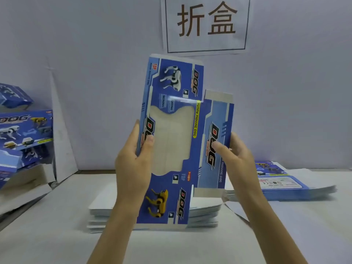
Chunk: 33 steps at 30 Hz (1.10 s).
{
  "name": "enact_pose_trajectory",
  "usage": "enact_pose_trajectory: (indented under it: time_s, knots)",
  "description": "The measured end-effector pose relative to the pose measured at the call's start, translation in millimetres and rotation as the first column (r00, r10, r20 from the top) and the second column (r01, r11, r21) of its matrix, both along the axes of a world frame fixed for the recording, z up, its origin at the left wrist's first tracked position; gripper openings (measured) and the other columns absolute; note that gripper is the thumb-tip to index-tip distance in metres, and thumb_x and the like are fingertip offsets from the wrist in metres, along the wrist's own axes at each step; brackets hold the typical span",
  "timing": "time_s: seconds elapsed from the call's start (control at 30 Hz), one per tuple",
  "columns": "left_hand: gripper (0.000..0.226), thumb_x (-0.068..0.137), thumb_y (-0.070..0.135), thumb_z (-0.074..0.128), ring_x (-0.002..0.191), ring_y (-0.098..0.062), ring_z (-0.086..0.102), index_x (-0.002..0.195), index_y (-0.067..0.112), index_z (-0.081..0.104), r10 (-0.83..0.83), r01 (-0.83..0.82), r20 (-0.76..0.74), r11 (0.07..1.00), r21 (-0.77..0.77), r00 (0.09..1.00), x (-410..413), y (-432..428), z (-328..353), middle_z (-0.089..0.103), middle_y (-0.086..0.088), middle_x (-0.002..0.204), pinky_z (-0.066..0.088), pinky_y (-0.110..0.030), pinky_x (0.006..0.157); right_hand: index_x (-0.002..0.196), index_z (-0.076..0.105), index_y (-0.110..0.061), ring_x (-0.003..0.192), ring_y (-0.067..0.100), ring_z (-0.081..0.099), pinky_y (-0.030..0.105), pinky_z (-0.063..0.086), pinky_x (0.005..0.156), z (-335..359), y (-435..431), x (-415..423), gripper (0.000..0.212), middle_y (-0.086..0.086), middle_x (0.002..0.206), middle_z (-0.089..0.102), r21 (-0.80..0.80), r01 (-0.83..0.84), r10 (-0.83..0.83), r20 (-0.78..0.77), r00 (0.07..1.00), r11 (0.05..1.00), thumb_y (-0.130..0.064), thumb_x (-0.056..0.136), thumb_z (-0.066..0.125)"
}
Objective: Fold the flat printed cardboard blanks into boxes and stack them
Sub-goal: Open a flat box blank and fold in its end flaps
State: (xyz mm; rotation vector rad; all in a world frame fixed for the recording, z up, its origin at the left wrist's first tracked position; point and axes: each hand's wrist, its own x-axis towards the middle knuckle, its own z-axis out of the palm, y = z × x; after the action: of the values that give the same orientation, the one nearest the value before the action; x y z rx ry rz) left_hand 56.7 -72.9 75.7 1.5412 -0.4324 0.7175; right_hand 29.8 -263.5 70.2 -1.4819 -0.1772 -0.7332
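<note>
Pinching the blank [171, 134] upright, left hand [131, 159] and right hand [238, 155] grip its side edges.

A white table [171, 246] carries a stack of flat blanks [103, 210], white side up, at six o'clock near its middle. At four o'clock a second pile of blanks [289, 187] lies printed side up and fanned out. Folded blue boxes [24, 130] are heaped at nine o'clock along the left edge.

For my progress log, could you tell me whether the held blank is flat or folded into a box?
Flat, upright: the blank shows front and side panels spread side by side.
</note>
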Motion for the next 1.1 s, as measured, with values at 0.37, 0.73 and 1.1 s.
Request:
enact_pose_trajectory:
  time_s: [0.37,0.73,1.1]
  knots:
    - [0.052,0.091,0.048,0.039,0.096,0.019,0.055,0.143,0.042,0.033,-0.005,0.006,-0.058,1.0,0.02,0.998,3,-17,-23,0.058,0.043,0.099,0.048,-0.005,0.068,0.132,0.048,-0.028,0.094,0.001,0.067,0.014,0.053,0.063,-15,11,9,0.075,-0.018,0.103,0.069,-0.012,-0.147,0.146,-0.066,0.987,0.989,-0.051,0.064,0.072]
    - [0.078,0.07,0.057,0.064,0.117,0.002,0.054,0.141,0.046,0.033,-0.257,0.268,-0.198,0.963,0.03,0.946,7,0,-21,0.05,0.024,0.13,0.054,-0.02,0.085,0.091,0.071,-0.023,0.079,0.021,0.074,0.023,0.055,0.056,-7,1,-3,0.024,0.0,0.089,0.076,0.058,-0.327,0.332,-0.174,0.927,0.943,-0.036,0.072,0.078]
    - [0.04,0.057,0.044,0.076,0.078,-0.017,0.073,0.095,0.039,0.064,-0.304,0.28,-0.246,0.951,-0.131,0.92,5,23,-18,0.075,0.005,0.094,0.057,-0.029,0.054,0.097,0.071,-0.017,0.078,0.024,0.074,0.028,0.058,0.058,-4,-9,-8,0.036,0.005,0.089,0.076,0.043,-0.27,0.273,-0.186,0.944,0.962,-0.035,0.066,0.076]
